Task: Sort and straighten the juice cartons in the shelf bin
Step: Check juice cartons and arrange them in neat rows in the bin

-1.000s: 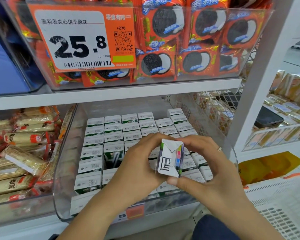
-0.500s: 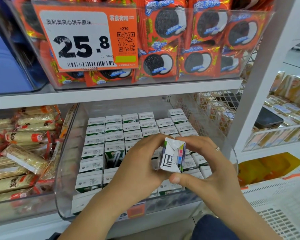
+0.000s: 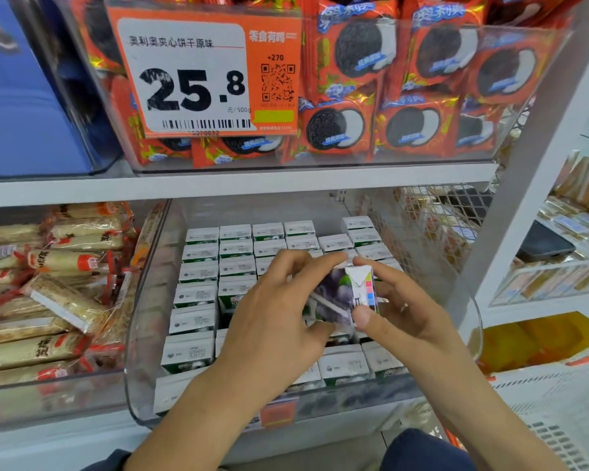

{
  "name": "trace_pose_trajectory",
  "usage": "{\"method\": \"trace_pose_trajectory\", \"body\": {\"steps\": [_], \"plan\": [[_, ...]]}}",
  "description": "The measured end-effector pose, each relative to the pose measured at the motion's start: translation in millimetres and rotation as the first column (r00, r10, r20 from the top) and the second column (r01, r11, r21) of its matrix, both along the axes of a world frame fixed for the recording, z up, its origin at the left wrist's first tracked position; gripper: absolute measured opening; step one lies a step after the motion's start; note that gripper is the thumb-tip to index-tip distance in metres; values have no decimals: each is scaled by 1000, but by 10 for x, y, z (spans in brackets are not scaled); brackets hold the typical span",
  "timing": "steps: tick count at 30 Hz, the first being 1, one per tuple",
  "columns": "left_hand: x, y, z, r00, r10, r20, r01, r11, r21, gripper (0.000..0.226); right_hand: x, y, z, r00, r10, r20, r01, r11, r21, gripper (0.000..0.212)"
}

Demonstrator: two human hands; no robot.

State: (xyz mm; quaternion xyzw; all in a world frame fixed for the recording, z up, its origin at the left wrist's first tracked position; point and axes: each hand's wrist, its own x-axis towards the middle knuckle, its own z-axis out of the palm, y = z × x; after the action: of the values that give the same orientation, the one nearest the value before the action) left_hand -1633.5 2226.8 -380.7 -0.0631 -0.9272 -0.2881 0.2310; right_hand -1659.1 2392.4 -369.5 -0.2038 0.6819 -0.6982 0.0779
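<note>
A clear plastic shelf bin holds several small white-topped juice cartons standing in rows. Above the middle of the bin, both hands hold one purple juice carton with a straw on its side, tilted so its folded white end faces right. My left hand grips its left part from above and below. My right hand pinches its right end, thumb at the lower corner, fingers over the top. One carton in the second column sits lower, its green side showing.
Wrapped snack bars fill the bin to the left. Orange cookie packs and a 25.8 price tag sit on the shelf above. A white upright post stands right, with a white basket at lower right.
The held carton has turned from end-on to tilted sideways, so its purple side and straw now show. Both hands have shifted slightly right and up with it.
</note>
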Motion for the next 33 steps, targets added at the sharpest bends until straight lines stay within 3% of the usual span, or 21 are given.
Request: {"method": "trace_pose_trajectory", "body": {"steps": [7, 10, 14, 16, 18, 20, 22, 23, 24, 26, 33], "plan": [[12, 50, 35, 998, 46, 48, -40, 993, -109, 86, -17, -9, -55, 996, 7, 88, -7, 1000, 6, 45], [1, 50, 28, 997, 70, -23, -74, 981, -177, 90, -43, 12, -53, 989, -69, 127, 65, 997, 36, 45], [-29, 45, -12, 995, 36, -97, -51, 985, -162, 93, -46, 26, -25, 987, -151, 50, 150, 988, 21, 26], [-39, 11, 1, 999, 44, -25, -45, 998, -36, 92, -46, 35, -32, 984, -167, 60, 169, 985, -31, 24], [-57, -60, 54, 989, 16, 148, -49, 973, 225, 88, -52, 56, -47, 981, -173, 90, 180, 981, -68, 26], [-71, -149, 140, 927, -170, 333, -69, 798, 599, 81, -65, 87, -68, 976, -176, 131, 189, 977, -100, 30], [-68, -193, 204, 854, -409, 322, -83, 503, 860, 66, -71, 107, -72, 978, -156, 139, 171, 979, -109, 35], [-64, -191, 214, 837, -467, 284, -76, 415, 907, 57, -70, 107, -65, 984, -130, 122, 142, 985, -98, 36], [-63, -175, 209, 837, -482, 260, -58, 393, 918, 46, -65, 100, -55, 991, -94, 98, 103, 991, -84, 37], [-49, -119, 192, 863, -444, 240, -43, 409, 911, 32, -55, 94, -48, 997, -42, 71, 48, 995, -82, 41], [-29, -76, 199, 911, -362, 197, -30, 420, 907, 25, -71, 61, -89, 995, -37, 90, 48, 992, -120, 43]]}}
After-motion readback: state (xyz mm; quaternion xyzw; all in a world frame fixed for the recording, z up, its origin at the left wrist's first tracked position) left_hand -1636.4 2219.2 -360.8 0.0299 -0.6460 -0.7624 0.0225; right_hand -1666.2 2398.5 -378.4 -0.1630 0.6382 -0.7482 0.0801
